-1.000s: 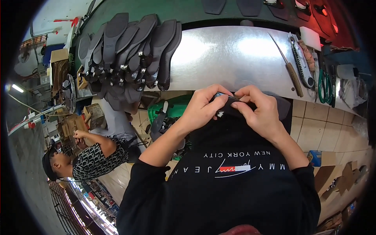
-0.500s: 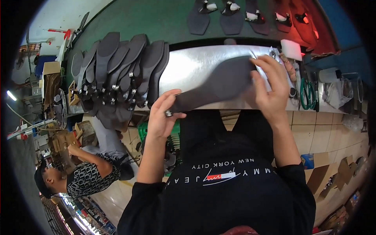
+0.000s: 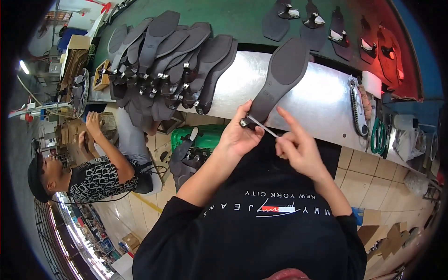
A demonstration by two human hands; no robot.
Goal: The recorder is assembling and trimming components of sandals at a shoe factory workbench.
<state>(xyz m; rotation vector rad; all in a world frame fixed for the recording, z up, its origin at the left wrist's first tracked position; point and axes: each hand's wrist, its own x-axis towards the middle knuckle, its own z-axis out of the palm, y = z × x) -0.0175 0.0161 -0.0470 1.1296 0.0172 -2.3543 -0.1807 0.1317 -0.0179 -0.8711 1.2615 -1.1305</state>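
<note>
My left hand grips a dark grey shoe by its heel end. The underside of the shoe faces up, and its broad toe points away from me over the metal bench. Between the fingers of my right hand is a slim silver rod-like tool. Its far end meets the small dark heel, which has a shiny spot, beside my left fingers. My right index finger is stretched out along the shoe. Whether the tool's tip goes into the heel cannot be made out.
A heap of similar shoes lies left on the metal bench. Sandals line the green surface behind, some under red light. A utility knife and green-handled scissors lie right. Another person sits at left.
The shoe has swung from lying sideways to pointing away from me. My right hand has let go of its toe and now holds the slim tool at the heel.
</note>
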